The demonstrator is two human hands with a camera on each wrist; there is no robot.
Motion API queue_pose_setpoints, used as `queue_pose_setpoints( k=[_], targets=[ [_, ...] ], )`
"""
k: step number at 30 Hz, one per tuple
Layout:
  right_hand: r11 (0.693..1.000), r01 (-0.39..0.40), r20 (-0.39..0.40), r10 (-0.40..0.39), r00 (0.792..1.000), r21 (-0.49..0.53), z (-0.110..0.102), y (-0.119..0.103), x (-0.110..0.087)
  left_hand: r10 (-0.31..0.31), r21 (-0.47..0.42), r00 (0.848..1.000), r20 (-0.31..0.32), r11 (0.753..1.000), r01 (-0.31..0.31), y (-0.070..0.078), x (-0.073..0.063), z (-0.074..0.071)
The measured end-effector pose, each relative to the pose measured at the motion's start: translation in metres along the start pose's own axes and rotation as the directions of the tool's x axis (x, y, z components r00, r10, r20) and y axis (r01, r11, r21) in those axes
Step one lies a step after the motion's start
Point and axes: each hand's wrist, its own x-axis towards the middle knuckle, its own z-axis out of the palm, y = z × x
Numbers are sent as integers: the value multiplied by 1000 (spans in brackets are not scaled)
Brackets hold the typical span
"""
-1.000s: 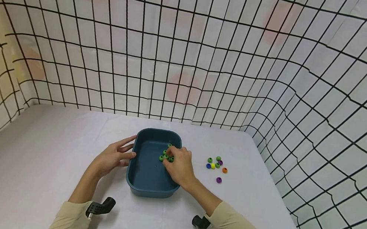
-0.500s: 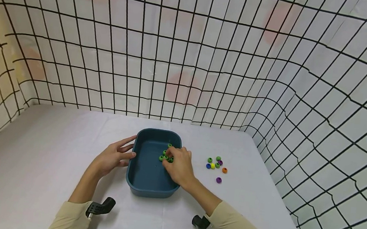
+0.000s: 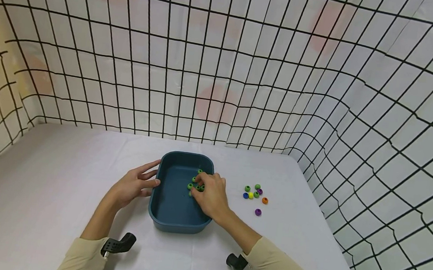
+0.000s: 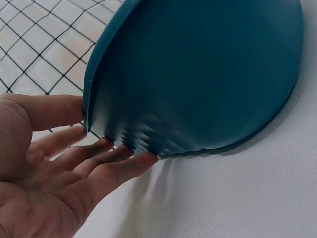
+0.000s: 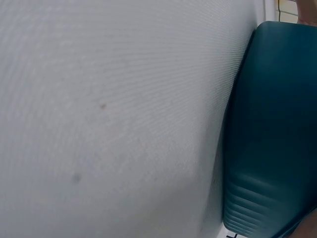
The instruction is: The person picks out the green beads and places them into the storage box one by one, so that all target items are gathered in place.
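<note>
A dark blue-green rectangular tub (image 3: pixel 170 211) stands on the white cloth in the head view. My left hand (image 3: pixel 136 183) touches its left side with spread fingers. In the left wrist view, the thumb (image 4: pixel 59 111) meets the tub wall (image 4: pixel 198 74) near the rim, and the other fingertips rest lower on the outside. My right hand (image 3: pixel 213 196) reaches over the tub's right wall, its thumb and forefinger bent and apart above several green beads (image 3: pixel 190 187) on the floor. I cannot tell whether it holds a bead; the palm side is hidden.
Right of the tub lie several loose beads: green (image 3: pixel 248 189), blue (image 3: pixel 245 195), yellow (image 3: pixel 251 195), orange (image 3: pixel 265 201) and purple (image 3: pixel 258 212). Black wire mesh (image 3: pixel 182 83) rises behind the white table (image 3: pixel 57 180) and along both sides.
Near my right thumb, a green bead has shifted toward the front of the tub. The thumb has moved slightly left. My left hand and the tub stay where they were.
</note>
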Motion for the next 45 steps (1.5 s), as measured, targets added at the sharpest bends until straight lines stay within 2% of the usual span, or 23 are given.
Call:
queue_pose_setpoints(
  k=[20, 24, 27, 35, 45],
  targets=[
    [998, 29, -13, -28, 1000, 61, -8, -1, 0, -11, 1, 1000, -8, 1000, 11, 0, 1, 1],
    [993, 59, -49, -55, 997, 99, -13, 0, 0, -7, 7, 1000, -10, 1000, 7, 1, 1, 1],
    [994, 67, -88, -59, 994, 90, -17, 3, 1, -6, 13, 1000, -13, 1000, 6, 2, 1, 2],
    [999, 24, -132, -18, 991, 45, -30, 16, 0, -12, 19, 1000, -16, 1000, 12, 1, 2, 1],
    [997, -72, -162, 71, 984, 0, -50, 37, -2, -18, 22, 1000, -20, 1000, 18, 2, 1, 3]
  ],
)
